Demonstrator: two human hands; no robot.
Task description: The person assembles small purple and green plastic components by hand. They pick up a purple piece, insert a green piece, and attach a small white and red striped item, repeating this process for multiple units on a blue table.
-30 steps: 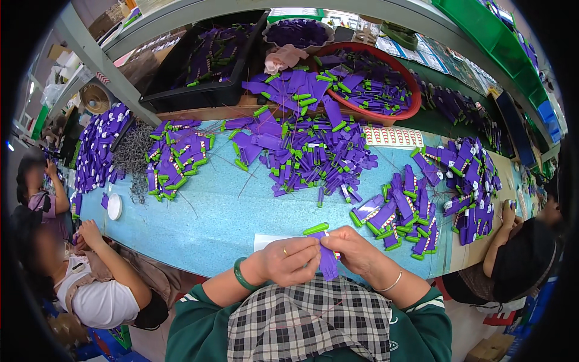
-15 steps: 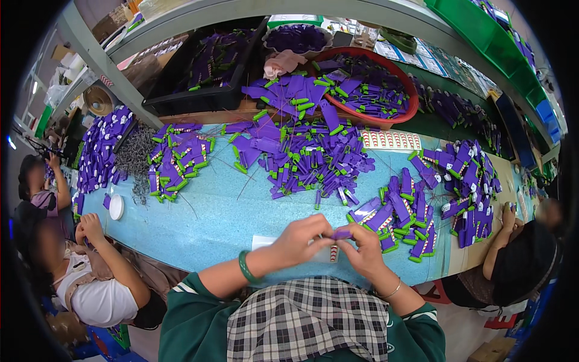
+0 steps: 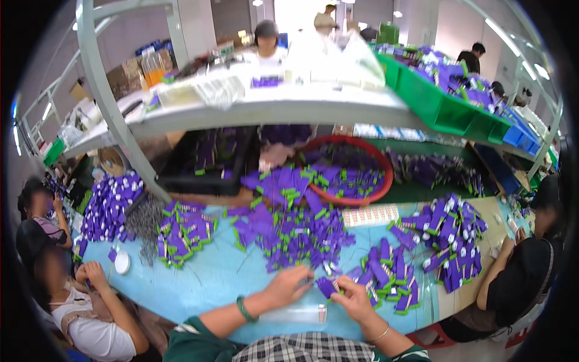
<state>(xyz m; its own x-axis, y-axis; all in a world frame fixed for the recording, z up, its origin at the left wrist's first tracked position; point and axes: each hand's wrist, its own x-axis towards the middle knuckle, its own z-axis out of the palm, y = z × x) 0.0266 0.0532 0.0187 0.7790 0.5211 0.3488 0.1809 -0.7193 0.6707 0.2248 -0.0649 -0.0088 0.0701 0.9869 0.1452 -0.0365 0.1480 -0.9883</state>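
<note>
My right hand (image 3: 353, 297) pinches a flat purple piece (image 3: 326, 287) with a striped sticker on it, held just above the blue table. Just left of that piece is my left hand (image 3: 286, 289), its thumb and fingers apart and slightly blurred; I make out nothing in it. Under the hands lies a pale backing strip (image 3: 289, 315) with a striped sticker (image 3: 322, 312) at its right end. Beyond my hands spreads a large heap of purple and green pieces (image 3: 289, 235). A smaller heap of stickered pieces (image 3: 389, 274) sits beside my right hand.
A red basket (image 3: 388, 175) and a black crate (image 3: 199, 184) of purple parts stand behind the heaps. A sticker sheet (image 3: 371, 215) lies before the basket. Overhead runs a white shelf (image 3: 241, 111) with a green bin (image 3: 440, 108). Co-workers sit at left and right.
The view has tilted up, bringing the shelf top and people beyond it into sight. My hands have moved apart; the purple piece, earlier between both hands' fingertips, is now in my right hand.
</note>
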